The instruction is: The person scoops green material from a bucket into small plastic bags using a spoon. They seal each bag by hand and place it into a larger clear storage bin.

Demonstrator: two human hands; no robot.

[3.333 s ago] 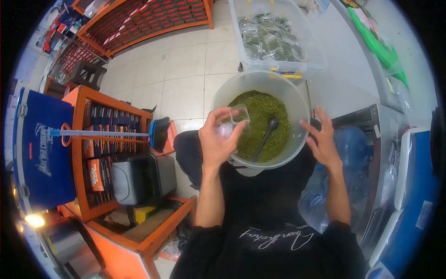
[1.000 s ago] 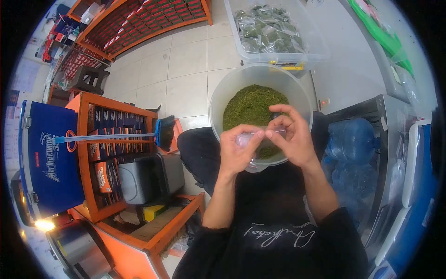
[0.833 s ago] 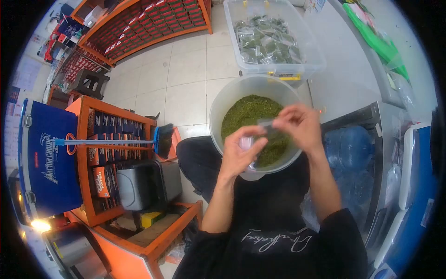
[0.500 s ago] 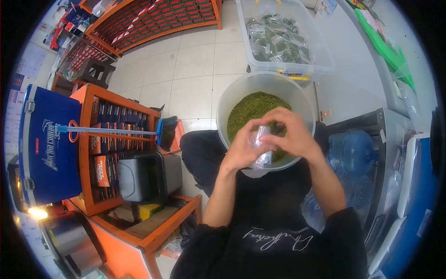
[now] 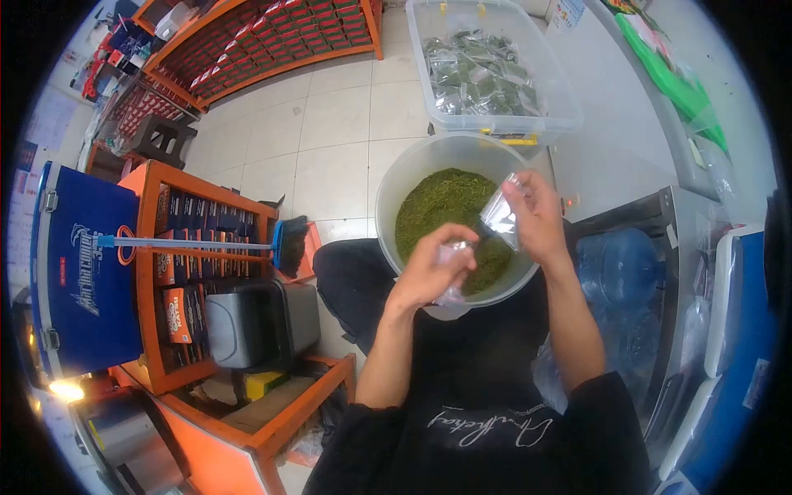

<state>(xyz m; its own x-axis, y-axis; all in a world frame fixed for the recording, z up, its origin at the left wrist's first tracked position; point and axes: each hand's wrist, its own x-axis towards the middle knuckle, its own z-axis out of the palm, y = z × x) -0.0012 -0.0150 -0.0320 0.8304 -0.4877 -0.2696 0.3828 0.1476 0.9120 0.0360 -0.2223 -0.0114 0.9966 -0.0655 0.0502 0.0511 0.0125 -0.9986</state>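
One small clear plastic bag (image 5: 500, 218) hangs tilted over the right part of a translucent round bucket (image 5: 400, 177), its surface catching the light. The right hand (image 5: 538, 216) pinches it near the top between thumb and fingers. Just beside it, the left hand (image 5: 431, 271) is curled around some crumpled clear plastic (image 5: 452, 252), which pokes out past the fingers; how many pieces it is cannot be told. The two hands are apart, both above the bucket.

Inside the bucket lies a mound of finely chopped green material (image 5: 441, 206), partly hidden by the left hand. The bucket sits close in front of the person's lap, with one knee in dark trousers (image 5: 351, 280) to its left and a black shirt (image 5: 487, 388) with white lettering nearest the camera.

Beyond the bucket's far rim, a clear rectangular tub (image 5: 503, 124) holds a heap of small clear packets (image 5: 483, 74) with green contents. Pale floor tiles (image 5: 334, 124) stretch to its left, toward a shelf stacked with red and green boxes (image 5: 289, 37).

To the left, an orange wooden rack (image 5: 148, 216) stands beside a blue cooler (image 5: 82, 272), and a broom (image 5: 190, 242) reaches across both. On the right are large blue bottles (image 5: 619, 268).
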